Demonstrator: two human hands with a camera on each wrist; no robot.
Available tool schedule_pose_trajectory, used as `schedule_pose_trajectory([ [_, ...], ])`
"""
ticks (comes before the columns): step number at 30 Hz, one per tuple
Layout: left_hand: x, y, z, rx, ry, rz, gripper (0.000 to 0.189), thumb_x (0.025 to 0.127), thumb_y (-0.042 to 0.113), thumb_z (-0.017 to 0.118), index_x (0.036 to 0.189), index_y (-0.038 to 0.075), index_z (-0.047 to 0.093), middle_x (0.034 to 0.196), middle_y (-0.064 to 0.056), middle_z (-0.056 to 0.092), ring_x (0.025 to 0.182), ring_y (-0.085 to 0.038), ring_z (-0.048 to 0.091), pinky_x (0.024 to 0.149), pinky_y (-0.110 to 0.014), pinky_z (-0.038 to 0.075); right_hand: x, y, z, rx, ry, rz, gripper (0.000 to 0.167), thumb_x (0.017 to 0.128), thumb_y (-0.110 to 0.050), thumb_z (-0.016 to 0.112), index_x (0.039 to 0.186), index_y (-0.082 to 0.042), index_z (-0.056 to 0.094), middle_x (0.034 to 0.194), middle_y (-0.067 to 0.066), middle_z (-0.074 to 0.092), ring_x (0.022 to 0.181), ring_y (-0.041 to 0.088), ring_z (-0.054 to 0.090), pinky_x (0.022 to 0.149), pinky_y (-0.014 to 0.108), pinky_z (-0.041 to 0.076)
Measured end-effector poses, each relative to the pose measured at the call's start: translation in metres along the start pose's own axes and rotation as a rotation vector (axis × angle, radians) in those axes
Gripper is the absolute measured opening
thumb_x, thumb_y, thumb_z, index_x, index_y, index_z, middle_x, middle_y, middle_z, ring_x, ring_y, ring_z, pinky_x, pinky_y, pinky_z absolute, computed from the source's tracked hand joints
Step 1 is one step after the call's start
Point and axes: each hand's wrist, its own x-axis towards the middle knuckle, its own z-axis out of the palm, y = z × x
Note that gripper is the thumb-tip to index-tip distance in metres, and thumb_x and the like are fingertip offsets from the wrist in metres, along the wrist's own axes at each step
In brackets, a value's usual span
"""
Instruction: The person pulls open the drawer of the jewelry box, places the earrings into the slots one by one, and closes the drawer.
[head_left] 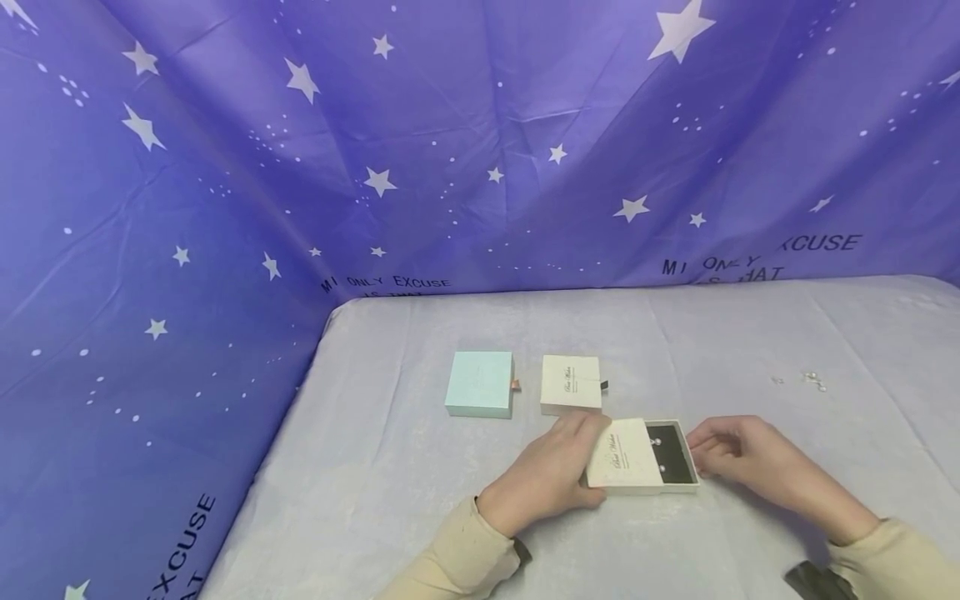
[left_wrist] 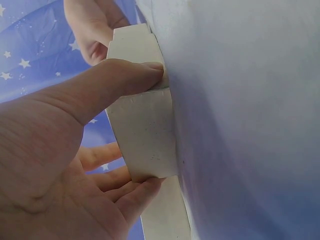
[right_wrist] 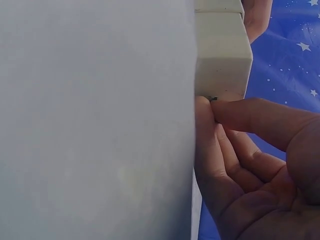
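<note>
A white jewelry drawer box (head_left: 628,467) with printed lettering lies on the cloth, its drawer (head_left: 681,473) slid partly out to the right. Small pearl-like earrings (head_left: 657,442) sit on the dark lining inside. My left hand (head_left: 542,477) grips the outer sleeve of the box from its left end, thumb along the near side and fingers on the far side. At the drawer's right end, my right hand (head_left: 757,460) pinches a small dark pull tab (right_wrist: 213,98) between thumb and forefinger; most of the tab is hidden by the fingertips.
Behind the held box stand a second white box (head_left: 562,385) with a black tab and a mint-green box (head_left: 480,383) with an orange-brown tab. Small shiny jewelry pieces (head_left: 813,381) lie at the right on the pale cloth (head_left: 390,467). A purple star-printed curtain (head_left: 465,125) encloses the back and left.
</note>
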Motion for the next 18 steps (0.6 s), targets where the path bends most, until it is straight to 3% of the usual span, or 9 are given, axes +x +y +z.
schedule_pose_trajectory([
  [11, 0.0000, -0.0009, 0.0006, 0.007, 0.005, 0.005, 0.086, 0.072, 0.025, 0.088, 0.143, 0.012, 0.042, 0.138, 0.000, 0.051, 0.125, -0.009, 0.050, 0.103, -0.019, 0.042, 0.0071, -0.0044, 0.0038, -0.017, 0.009, -0.002, 0.013, 0.084, 0.003, 0.064, 0.094, -0.002, 0.070, 0.078, -0.008, 0.070, 0.071, 0.001, 0.063, 0.067, 0.023, 0.054],
  [18, 0.0001, -0.0002, 0.0003, -0.003, -0.004, -0.006, 0.086, 0.072, 0.024, 0.088, 0.143, 0.012, 0.042, 0.139, 0.000, 0.051, 0.125, -0.009, 0.050, 0.103, -0.019, 0.042, 0.0076, -0.0046, 0.0046, 0.017, -0.012, 0.010, 0.013, 0.084, 0.002, 0.063, 0.095, 0.001, 0.069, 0.078, -0.006, 0.069, 0.070, 0.002, 0.062, 0.066, 0.023, 0.055],
])
